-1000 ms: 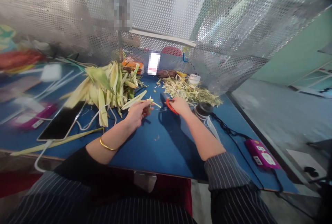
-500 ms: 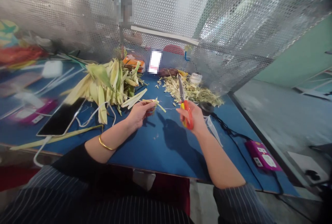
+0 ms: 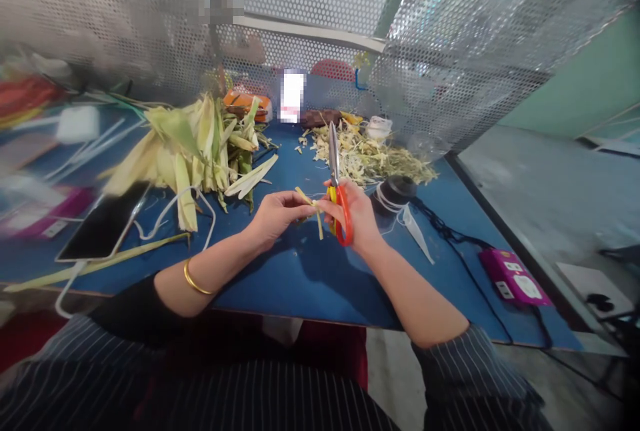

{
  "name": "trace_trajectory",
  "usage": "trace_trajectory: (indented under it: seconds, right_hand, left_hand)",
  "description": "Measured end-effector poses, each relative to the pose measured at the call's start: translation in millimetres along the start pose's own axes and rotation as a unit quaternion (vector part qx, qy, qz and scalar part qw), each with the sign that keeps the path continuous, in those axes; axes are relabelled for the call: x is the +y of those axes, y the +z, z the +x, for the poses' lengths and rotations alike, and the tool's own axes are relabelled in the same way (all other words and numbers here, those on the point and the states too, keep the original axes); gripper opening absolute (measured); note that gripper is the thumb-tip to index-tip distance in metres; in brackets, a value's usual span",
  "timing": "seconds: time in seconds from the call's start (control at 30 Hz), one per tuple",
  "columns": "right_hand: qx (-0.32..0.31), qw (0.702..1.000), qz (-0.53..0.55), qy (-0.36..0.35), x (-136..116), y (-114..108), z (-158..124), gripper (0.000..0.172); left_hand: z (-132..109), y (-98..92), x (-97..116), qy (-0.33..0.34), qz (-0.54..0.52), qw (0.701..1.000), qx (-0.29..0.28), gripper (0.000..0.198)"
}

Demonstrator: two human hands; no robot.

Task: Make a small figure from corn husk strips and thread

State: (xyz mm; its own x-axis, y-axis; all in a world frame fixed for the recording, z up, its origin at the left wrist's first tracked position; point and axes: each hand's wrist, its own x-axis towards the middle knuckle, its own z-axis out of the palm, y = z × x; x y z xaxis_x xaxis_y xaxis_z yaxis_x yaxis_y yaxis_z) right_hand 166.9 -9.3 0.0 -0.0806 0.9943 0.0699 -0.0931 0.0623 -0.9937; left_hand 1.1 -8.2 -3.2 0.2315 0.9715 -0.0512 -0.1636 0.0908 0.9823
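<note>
Your left hand (image 3: 277, 216) pinches a thin, pale yellow-green husk-like strip (image 3: 321, 225) between thumb and fingers, above the blue tabletop (image 3: 305, 294); your right hand (image 3: 361, 218) has its fingers closed around red-and-yellow-handled metal scissors (image 3: 342, 196), blades pointing away from you; its thumb reaches the strip.

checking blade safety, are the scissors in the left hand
No, the right hand holds the scissors, while the left hand has its fingertips at a thin pale strip.

A blue table (image 3: 300, 291) bears husks (image 3: 203, 141), shreds (image 3: 370, 159), a phone (image 3: 100, 228).
</note>
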Motion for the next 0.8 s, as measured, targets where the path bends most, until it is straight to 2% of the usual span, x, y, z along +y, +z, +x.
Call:
trace_trajectory:
  seconds: [0.17, 0.4, 0.6, 0.8]
  right_hand:
    - [0.001, 1.0, -0.005, 0.017, 1, 1, -3, 0.044]
    - [-0.012, 0.999, -0.012, 0.042, -5, 0, -5, 0.044]
    - [0.047, 0.999, 0.008, 0.007, 3, 3, -3, 0.042]
    - [0.08, 0.996, 0.004, -0.031, 9, 7, -5, 0.041]
  left_hand:
    - [2, -2.2, -4, -0.021, 0.015, 1.0, -0.004, 0.015]
    - [3, -4.0, -4, -0.016, 0.003, 1.0, -0.025, 0.019]
    - [2, 1.1, -1, -0.063, -0.014, 0.998, 0.002, 0.029]
    - [1, -0.2, -3, -0.068, 0.005, 0.998, -0.018, 0.026]
